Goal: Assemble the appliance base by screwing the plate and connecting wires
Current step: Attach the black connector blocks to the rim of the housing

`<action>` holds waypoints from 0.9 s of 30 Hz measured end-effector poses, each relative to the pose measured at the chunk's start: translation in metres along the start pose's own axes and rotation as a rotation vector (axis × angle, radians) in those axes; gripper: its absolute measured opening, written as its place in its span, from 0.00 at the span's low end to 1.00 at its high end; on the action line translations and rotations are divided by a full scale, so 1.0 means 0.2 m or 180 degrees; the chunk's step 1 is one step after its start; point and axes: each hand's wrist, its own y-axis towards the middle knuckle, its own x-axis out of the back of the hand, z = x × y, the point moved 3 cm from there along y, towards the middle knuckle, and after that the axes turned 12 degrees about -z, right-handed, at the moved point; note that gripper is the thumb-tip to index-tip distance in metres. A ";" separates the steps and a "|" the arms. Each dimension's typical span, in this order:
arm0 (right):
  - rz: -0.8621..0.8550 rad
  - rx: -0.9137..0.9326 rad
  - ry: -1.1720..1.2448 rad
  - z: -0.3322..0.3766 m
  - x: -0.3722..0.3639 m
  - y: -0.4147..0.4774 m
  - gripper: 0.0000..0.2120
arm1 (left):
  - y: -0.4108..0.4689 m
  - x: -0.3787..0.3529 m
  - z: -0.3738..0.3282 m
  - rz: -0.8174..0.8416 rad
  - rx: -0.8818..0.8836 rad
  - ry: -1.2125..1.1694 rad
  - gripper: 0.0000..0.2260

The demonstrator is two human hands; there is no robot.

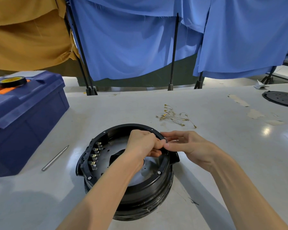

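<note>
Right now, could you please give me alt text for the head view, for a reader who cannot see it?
A person's left hand, fingers curled, and right hand meet at the right rim of a round black appliance base on a white table. A blue toolbox and metal rod lie left, loose terminal wires beyond.
</note>
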 end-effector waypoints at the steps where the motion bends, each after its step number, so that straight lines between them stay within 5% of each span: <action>1: 0.0006 -0.0003 -0.0007 0.00 0.00 0.00 0.24 | 0.00 0.00 0.00 0.0017 0.0006 0.0022 0.04; 27: -0.0234 -0.0498 0.0533 -0.09 0.00 0.10 0.17 | 0.11 -0.02 0.00 -0.0081 0.0105 0.0801 0.03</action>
